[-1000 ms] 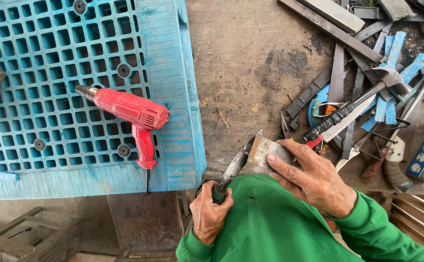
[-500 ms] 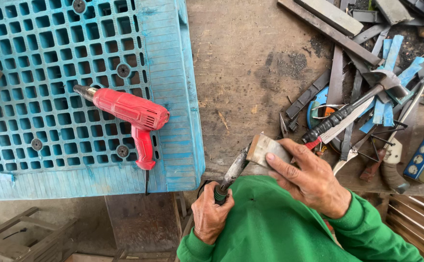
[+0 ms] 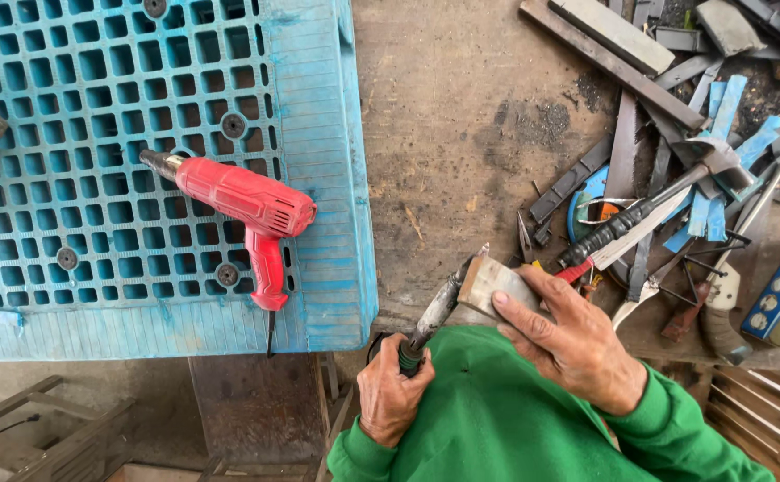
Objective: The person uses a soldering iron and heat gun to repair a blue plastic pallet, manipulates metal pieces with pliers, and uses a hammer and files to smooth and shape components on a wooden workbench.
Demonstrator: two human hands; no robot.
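Both hands [image 3: 394, 393] unmoved on file [image 3: 436, 308] and block [image 3: 490, 284].

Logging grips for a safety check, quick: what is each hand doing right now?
Left hand: closed around the dark handle of a file-like tool.
Right hand: gripping a small wooden block.

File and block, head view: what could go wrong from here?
1. The right hand pinches the small block right beside the file held by the left hand; a slip could scrape the fingers.
2. The red drill lies near the blue pallet edge with its cord hanging off; a snag might pull it down.
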